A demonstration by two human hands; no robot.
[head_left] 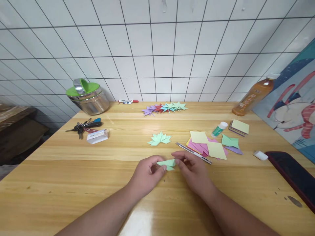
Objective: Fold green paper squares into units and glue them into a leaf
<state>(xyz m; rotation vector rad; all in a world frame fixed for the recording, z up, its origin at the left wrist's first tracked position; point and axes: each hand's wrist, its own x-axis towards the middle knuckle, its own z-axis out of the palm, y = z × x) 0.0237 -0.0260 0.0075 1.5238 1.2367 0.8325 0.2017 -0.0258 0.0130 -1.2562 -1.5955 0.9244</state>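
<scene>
A small piece of folded green paper [168, 163] is held between my two hands, low over the middle of the table. My left hand [147, 172] pinches its left end between thumb and fingers. At the right end, the thumb and fingertips of my right hand [193, 170] grip it too. Just beyond my hands lies a fan of pointed green folded paper [159, 139]. A craft knife [193, 152] rests beside my right hand, against loose pink and yellow paper squares [216, 150].
At the back lies a row of colourful folded paper pieces [164, 108]. A steel pot [92, 103], keys [86, 125] and a small box [97, 136] occupy the left. On the right are a glue stick [219, 129], a paper stack [239, 127], a bottle [254, 95] and a phone [292, 177].
</scene>
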